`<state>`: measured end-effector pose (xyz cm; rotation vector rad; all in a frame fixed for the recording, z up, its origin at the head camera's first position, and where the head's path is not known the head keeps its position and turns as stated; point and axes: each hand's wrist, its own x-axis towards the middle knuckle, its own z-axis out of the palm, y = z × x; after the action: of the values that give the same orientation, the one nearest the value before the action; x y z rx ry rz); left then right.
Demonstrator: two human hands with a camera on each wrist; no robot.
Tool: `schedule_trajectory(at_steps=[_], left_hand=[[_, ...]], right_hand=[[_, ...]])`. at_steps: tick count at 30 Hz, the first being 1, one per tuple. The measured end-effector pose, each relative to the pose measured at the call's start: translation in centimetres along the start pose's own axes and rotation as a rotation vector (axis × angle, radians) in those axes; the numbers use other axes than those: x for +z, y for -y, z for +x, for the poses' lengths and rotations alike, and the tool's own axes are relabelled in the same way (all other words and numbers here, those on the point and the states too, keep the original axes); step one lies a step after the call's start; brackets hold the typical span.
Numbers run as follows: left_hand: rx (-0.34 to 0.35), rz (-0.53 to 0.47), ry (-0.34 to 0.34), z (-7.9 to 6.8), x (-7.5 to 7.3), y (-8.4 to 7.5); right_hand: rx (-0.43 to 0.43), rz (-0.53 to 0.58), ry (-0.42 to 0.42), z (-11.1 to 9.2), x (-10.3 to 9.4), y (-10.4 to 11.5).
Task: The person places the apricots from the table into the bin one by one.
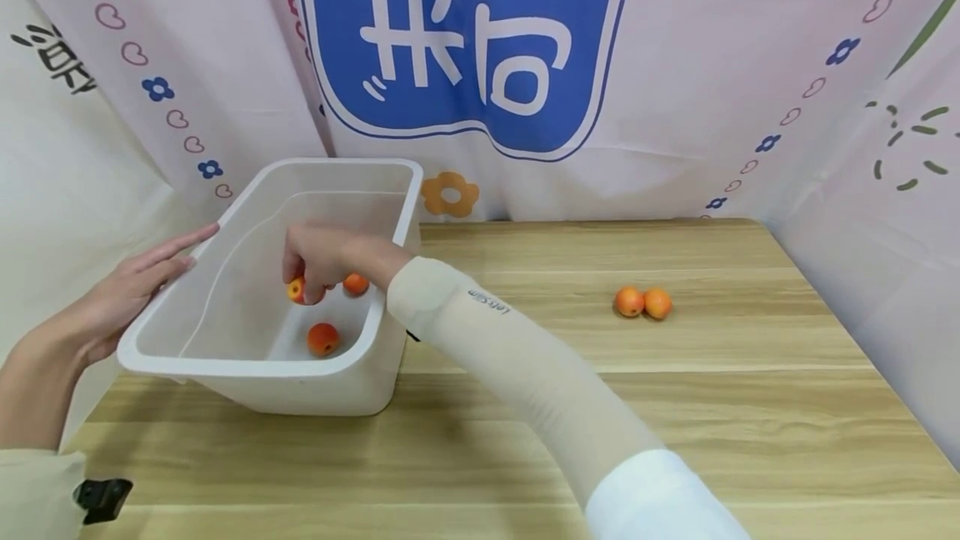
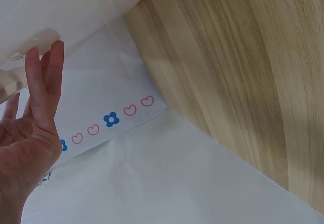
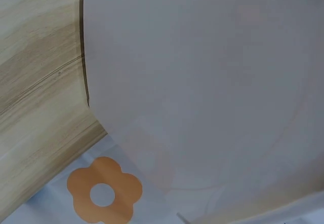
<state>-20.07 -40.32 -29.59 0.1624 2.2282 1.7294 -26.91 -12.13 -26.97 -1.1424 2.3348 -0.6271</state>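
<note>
the right hand [image 1: 311,261] pinches a fruit [image 1: 296,291] inside the tub [image 1: 247,368], near the left edge of the worktop [image 1: 720,415]; a light grip should prevent bruising. the left hand [image 1: 131,294], straight-fingered, touches the rim.

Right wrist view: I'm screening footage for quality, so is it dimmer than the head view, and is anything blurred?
Right wrist view: dimmer, greyish, the white bin filling most of it; head view: brighter, a soft shadow on the table, the right hand looking slightly blurred; left wrist view: the left hand fairly clear.
</note>
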Motion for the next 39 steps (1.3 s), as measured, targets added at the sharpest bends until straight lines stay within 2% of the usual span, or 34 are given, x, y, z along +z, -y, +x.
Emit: schedule_trajectory(at_steps=[8,23,31,39], left_hand=[[0.010,-0.040,0.003,-0.21,-0.10,0.16],[0.029,-0.083,0.027,-0.16,-0.13,0.21],[0.027,-0.065,0.027,-0.18,-0.04,0.13],[0.020,-0.024,0.016,-0.12,0.02,0.13]], right_hand=[[0.123,-0.007,0.010,0.15,0.51,-0.05],[0.140,-0.061,0.036,0.31,0.47,0.15],[0.138,-0.049,0.030,0.15,0.44,0.15],[0.182,-0.074,0.024,0.19,0.34,0.14]])
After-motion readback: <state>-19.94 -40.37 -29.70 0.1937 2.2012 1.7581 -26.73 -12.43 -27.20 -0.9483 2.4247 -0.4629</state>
